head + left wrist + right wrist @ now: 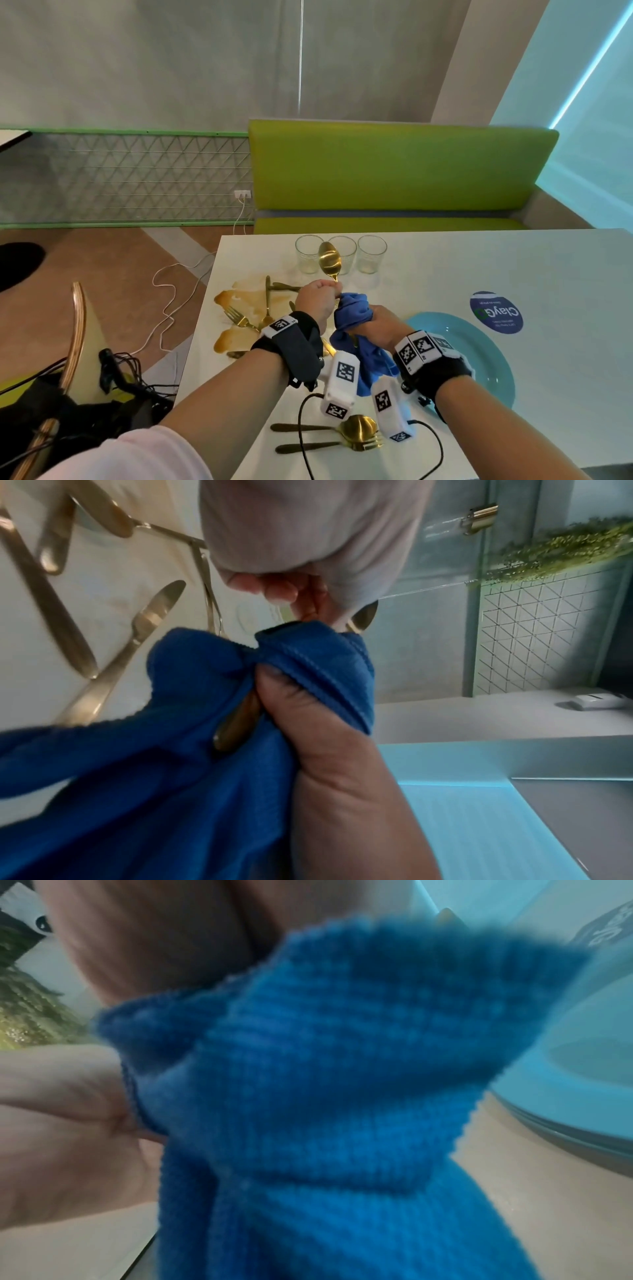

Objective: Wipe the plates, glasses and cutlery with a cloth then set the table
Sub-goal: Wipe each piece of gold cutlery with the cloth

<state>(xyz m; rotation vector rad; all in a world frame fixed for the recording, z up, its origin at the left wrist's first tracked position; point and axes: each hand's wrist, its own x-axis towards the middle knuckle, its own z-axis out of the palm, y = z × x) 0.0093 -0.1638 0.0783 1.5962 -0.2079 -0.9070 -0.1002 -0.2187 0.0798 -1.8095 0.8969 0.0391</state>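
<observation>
1. Your gold spoon stands nearly upright above the tabletop, bowl at the top, in front of the three clear glasses at the far edge.
2. Your left hand pinches the spoon's neck, its grip clamped on the spoon just below the bowl.
3. Your right hand is closed around the blue cloth, which is bunched around the spoon's handle; the handle's end shows out of the folds in the left wrist view.
4. The light blue plate lies just right of your right wrist.
5. Gold cutlery lies on a brown spill to the left.
6. A gold spoon and fork lie at the near edge.
</observation>
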